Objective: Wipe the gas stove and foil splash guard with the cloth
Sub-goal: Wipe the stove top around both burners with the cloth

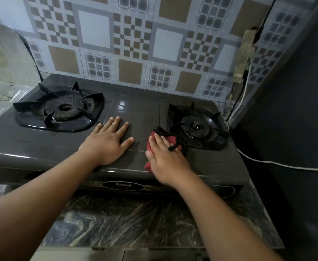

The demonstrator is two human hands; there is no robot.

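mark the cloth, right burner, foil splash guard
cloth [151, 146]: head view, red part left of the right hand.
right burner [195, 127]: head view, burner cap centre.
foil splash guard [1, 59]: head view, foil sheet face.

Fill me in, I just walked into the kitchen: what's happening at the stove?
A person is cleaning a black two-burner gas stove. The right hand presses a red cloth flat on the stove top beside the right burner. The left hand rests open, palm down, on the middle of the top. The foil splash guard stands at the left, untouched.

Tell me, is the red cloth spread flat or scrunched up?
Scrunched up. The red cloth bunches under the right hand, edges poking out, on the dark gas stove.
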